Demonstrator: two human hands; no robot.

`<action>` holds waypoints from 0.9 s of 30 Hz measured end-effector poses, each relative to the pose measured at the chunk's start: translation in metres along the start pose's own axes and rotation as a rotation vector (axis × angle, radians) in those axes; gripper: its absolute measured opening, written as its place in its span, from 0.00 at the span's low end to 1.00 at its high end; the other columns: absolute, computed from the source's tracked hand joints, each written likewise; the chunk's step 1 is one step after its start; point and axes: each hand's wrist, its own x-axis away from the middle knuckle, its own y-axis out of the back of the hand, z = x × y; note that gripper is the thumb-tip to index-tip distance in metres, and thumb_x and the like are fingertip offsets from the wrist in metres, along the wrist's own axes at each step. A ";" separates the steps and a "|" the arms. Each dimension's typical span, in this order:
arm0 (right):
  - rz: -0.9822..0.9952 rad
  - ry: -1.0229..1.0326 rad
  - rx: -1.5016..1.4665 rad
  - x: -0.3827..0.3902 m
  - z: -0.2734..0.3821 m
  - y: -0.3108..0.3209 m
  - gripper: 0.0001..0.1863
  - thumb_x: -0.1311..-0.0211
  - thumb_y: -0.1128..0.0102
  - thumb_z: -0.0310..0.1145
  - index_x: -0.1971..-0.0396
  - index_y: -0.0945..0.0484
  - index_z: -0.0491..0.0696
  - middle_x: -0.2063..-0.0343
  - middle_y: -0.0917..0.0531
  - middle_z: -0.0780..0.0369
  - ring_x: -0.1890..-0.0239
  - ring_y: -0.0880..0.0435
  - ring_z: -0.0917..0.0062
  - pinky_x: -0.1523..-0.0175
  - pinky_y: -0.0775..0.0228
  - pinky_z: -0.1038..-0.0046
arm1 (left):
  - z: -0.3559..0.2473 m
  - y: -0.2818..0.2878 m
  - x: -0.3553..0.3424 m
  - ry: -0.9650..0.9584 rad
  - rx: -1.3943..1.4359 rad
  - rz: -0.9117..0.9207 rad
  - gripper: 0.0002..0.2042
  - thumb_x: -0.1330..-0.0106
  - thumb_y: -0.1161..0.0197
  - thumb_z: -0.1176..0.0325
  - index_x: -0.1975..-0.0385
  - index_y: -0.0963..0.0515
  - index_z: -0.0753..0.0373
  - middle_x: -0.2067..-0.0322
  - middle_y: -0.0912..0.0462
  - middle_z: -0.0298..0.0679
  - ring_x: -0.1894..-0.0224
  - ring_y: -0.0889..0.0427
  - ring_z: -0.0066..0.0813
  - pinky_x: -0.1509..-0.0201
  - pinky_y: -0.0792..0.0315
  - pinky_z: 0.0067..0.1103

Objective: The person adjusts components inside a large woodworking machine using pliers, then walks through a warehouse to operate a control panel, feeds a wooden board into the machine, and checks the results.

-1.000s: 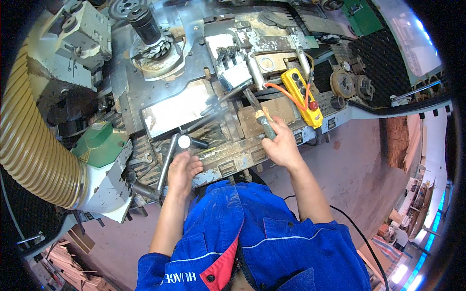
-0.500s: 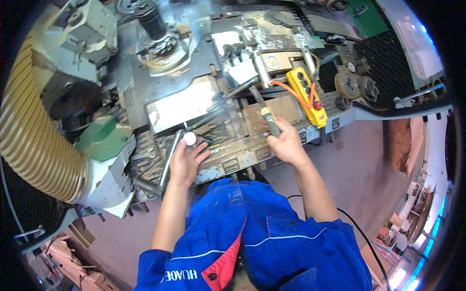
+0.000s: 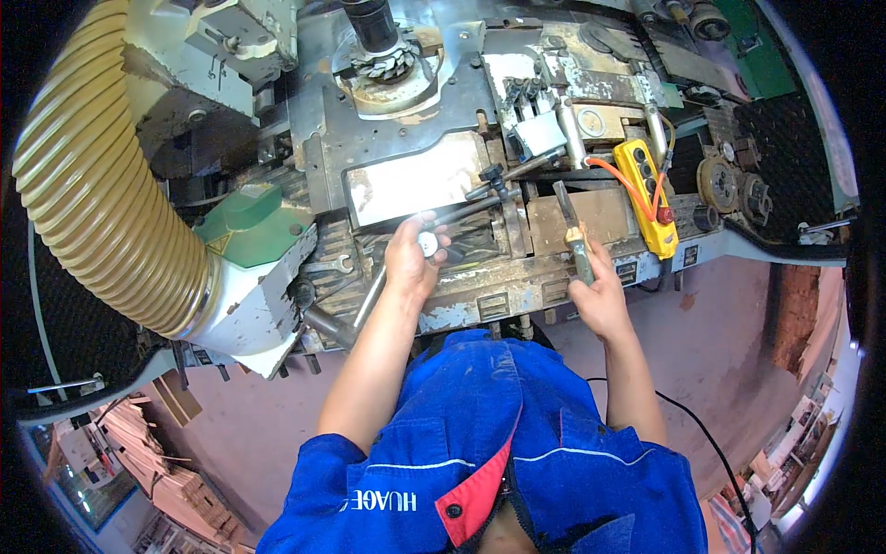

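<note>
Head view: the right hand (image 3: pixel 602 291) has its fingers closed round the green handle of a flat-bladed tool (image 3: pixel 573 233). The blade is in front of a brown plate (image 3: pixel 606 214), left of the yellow button box (image 3: pixel 659 236). The left hand (image 3: pixel 408 268) bends its fingers round a white disc (image 3: pixel 427 244); I can't tell if they squeeze it. Best hold the handle firmly, blade away from the left fingers.

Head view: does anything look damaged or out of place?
The white hood joined to the ribbed hose looks worn: its paint is chipped along one edge. An open-ended wrench lies loose left of the left hand.
</note>
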 end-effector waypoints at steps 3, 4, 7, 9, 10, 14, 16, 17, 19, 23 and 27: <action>0.028 -0.016 -0.022 0.007 0.001 0.000 0.31 0.52 0.46 0.25 0.42 0.26 0.43 0.38 0.31 0.47 0.34 0.33 0.55 0.30 0.43 0.66 | 0.003 -0.005 -0.001 -0.031 -0.018 -0.032 0.10 0.28 0.48 0.66 0.56 0.25 0.64 0.67 0.19 0.44 0.73 0.22 0.30 0.79 0.36 0.20; 0.033 -0.028 -0.029 0.009 0.000 -0.001 0.30 0.52 0.46 0.25 0.42 0.26 0.43 0.38 0.32 0.47 0.33 0.34 0.56 0.30 0.44 0.66 | 0.003 -0.006 0.000 -0.038 -0.029 -0.043 0.09 0.28 0.48 0.66 0.57 0.25 0.63 0.68 0.20 0.43 0.74 0.23 0.30 0.79 0.37 0.21; 0.040 -0.045 -0.038 0.014 -0.004 -0.005 0.30 0.52 0.47 0.24 0.42 0.26 0.42 0.37 0.32 0.48 0.33 0.34 0.57 0.30 0.44 0.67 | 0.001 -0.012 0.003 -0.049 -0.034 -0.073 0.09 0.28 0.48 0.67 0.58 0.25 0.64 0.68 0.20 0.43 0.74 0.24 0.30 0.80 0.38 0.20; 0.047 -0.059 -0.055 0.015 -0.006 -0.008 0.30 0.52 0.47 0.24 0.42 0.26 0.42 0.37 0.33 0.49 0.33 0.34 0.58 0.30 0.44 0.68 | 0.003 -0.012 0.000 -0.058 -0.023 -0.067 0.09 0.28 0.48 0.67 0.58 0.25 0.64 0.69 0.20 0.43 0.74 0.24 0.30 0.80 0.38 0.20; 0.054 -0.070 -0.071 0.016 -0.005 -0.010 0.30 0.52 0.47 0.23 0.42 0.26 0.42 0.37 0.33 0.49 0.33 0.34 0.59 0.30 0.44 0.68 | 0.003 -0.012 -0.001 -0.063 -0.017 -0.065 0.09 0.28 0.48 0.67 0.58 0.25 0.65 0.69 0.20 0.43 0.74 0.24 0.30 0.80 0.38 0.20; 0.091 -0.062 -0.112 0.018 -0.006 -0.018 0.31 0.52 0.47 0.22 0.42 0.26 0.42 0.36 0.34 0.49 0.33 0.34 0.60 0.31 0.43 0.70 | 0.002 -0.013 0.001 -0.062 -0.001 -0.083 0.09 0.29 0.47 0.67 0.58 0.25 0.66 0.70 0.20 0.42 0.75 0.24 0.30 0.80 0.38 0.20; 0.089 -0.080 -0.129 0.021 -0.003 -0.023 0.31 0.52 0.46 0.22 0.41 0.26 0.42 0.36 0.34 0.49 0.33 0.34 0.60 0.31 0.41 0.70 | 0.001 -0.014 0.002 -0.061 0.009 -0.081 0.09 0.29 0.47 0.68 0.58 0.26 0.66 0.70 0.20 0.42 0.75 0.24 0.30 0.80 0.38 0.20; 0.088 -0.089 -0.137 0.022 -0.003 -0.025 0.31 0.51 0.46 0.22 0.41 0.26 0.42 0.36 0.35 0.49 0.33 0.34 0.60 0.32 0.41 0.71 | 0.002 -0.013 0.001 -0.061 0.015 -0.080 0.09 0.30 0.46 0.68 0.58 0.25 0.66 0.70 0.20 0.43 0.75 0.23 0.29 0.81 0.37 0.19; 0.097 -0.085 -0.094 0.026 -0.007 -0.029 0.31 0.51 0.46 0.22 0.41 0.27 0.41 0.35 0.35 0.49 0.33 0.34 0.60 0.32 0.40 0.71 | 0.003 -0.011 0.000 -0.064 0.028 -0.079 0.10 0.31 0.44 0.68 0.57 0.25 0.66 0.69 0.20 0.45 0.76 0.22 0.28 0.82 0.36 0.18; 0.131 -0.022 -0.050 0.031 -0.017 -0.032 0.31 0.50 0.45 0.23 0.41 0.27 0.41 0.35 0.35 0.48 0.33 0.35 0.59 0.33 0.39 0.70 | 0.006 -0.008 -0.003 -0.061 0.009 -0.090 0.09 0.31 0.45 0.68 0.57 0.26 0.66 0.69 0.20 0.45 0.75 0.22 0.28 0.82 0.36 0.18; 0.113 -0.047 -0.034 0.037 -0.018 -0.039 0.32 0.52 0.45 0.24 0.40 0.27 0.43 0.36 0.34 0.48 0.33 0.34 0.55 0.32 0.39 0.67 | 0.005 -0.008 -0.006 -0.070 0.015 -0.064 0.10 0.31 0.45 0.66 0.57 0.26 0.65 0.68 0.20 0.46 0.75 0.21 0.29 0.80 0.34 0.20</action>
